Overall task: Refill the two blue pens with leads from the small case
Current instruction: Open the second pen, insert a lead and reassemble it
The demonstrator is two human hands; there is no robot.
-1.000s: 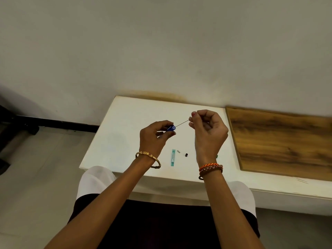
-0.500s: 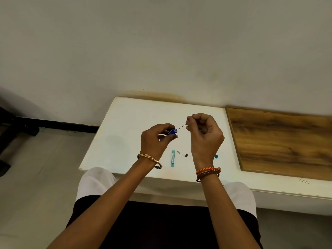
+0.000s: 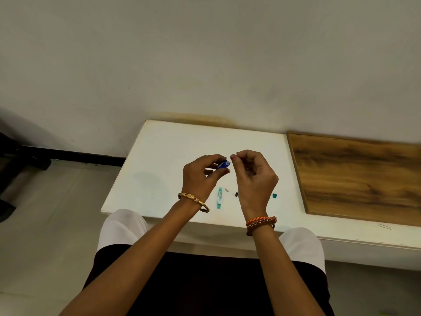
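While the person sits with a dark lap close to the counter (image 3: pixel 159 179), both arms reach out over its white top. The left wrist wears a gold bangle (image 3: pixel 193 198) and the right wrist wears orange and brown thread bands (image 3: pixel 261 221). On the counter, just past the wrists, lie the small case (image 3: pixel 219 198), a tiny white bit (image 3: pixel 226 190), a tiny black bit (image 3: pixel 236 194) and a little green piece (image 3: pixel 274 195) to the right. Above them, the left hand (image 3: pixel 202 176) holds a blue pen (image 3: pixel 223 165), its fingers curled around it. The right hand (image 3: pixel 252 176) is just beside it, its fingers (image 3: pixel 234 157) pinching a thin lead at the end of the pen. Far right, a brown wooden board (image 3: pixel 360 176) lies on the counter. Behind it all is a plain wall (image 3: pixel 205 53).
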